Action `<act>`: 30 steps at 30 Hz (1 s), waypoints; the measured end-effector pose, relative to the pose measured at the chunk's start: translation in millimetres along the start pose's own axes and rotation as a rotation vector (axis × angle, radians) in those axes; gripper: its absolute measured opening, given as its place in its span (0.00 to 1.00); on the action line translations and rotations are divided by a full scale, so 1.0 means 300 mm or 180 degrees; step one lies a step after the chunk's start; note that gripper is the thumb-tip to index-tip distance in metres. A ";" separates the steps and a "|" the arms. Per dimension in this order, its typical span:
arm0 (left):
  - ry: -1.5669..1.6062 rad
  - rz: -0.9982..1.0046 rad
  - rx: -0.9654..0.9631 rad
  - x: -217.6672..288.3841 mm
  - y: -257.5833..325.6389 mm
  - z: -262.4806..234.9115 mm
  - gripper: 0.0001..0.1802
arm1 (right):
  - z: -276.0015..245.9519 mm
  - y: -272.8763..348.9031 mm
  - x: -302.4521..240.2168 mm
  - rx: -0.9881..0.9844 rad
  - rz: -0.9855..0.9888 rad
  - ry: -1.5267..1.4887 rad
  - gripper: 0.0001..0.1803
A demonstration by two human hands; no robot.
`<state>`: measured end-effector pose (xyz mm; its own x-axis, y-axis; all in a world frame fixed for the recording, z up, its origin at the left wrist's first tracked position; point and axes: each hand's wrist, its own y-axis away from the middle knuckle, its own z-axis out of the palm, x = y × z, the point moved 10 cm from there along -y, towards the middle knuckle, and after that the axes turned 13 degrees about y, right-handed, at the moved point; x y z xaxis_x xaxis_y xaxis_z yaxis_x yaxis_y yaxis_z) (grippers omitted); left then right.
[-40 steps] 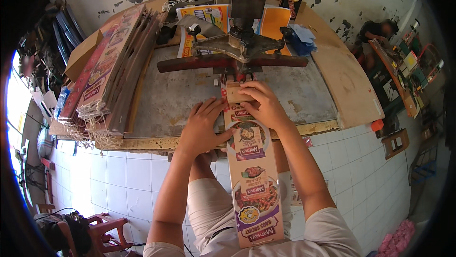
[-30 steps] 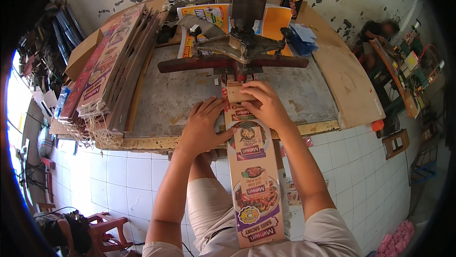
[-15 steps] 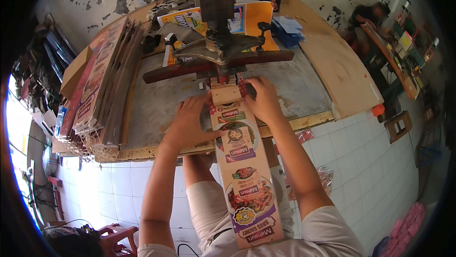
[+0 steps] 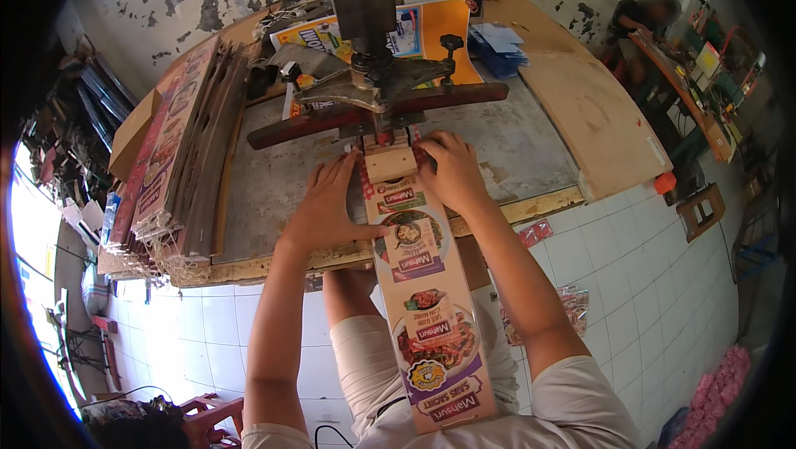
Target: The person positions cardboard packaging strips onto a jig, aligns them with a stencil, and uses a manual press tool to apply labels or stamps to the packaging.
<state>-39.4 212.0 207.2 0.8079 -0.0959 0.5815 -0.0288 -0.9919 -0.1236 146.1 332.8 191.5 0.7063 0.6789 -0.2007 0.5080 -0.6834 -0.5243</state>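
- Your right hand (image 4: 454, 175) has moved from atop the pale rectangular wooden block (image 4: 391, 165) to its right side, fingers bent; whether they grip is unclear.
- Your left hand (image 4: 326, 207) spreads open, thumb at the left edge of the long tan printed cardboard strip (image 4: 427, 287).
- Reddish packets (image 4: 535, 233) lie on the floor, contents too small to tell.
- The strip, purple-banded with food pictures, runs from the block to your lap.
- You have one block, one strip.

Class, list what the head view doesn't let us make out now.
In the head view:
Printed strip: partly hidden by the wooden block.
Press: top cut off by the upper edge.
Pink heap: cut off by the lower rim.
Co-worker: too small and blurred for detail.
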 end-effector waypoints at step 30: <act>0.0246 0.0770 0.0573 0.040 0.095 0.006 0.63 | -0.121 -0.008 -0.083 0.0287 -0.0273 -0.1321 0.14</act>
<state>-29.5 182.8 209.3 0.7430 -0.3403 0.5763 -0.1046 -0.9095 -0.4022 145.0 307.8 227.7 0.3958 0.7951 -0.4594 0.4982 -0.6062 -0.6200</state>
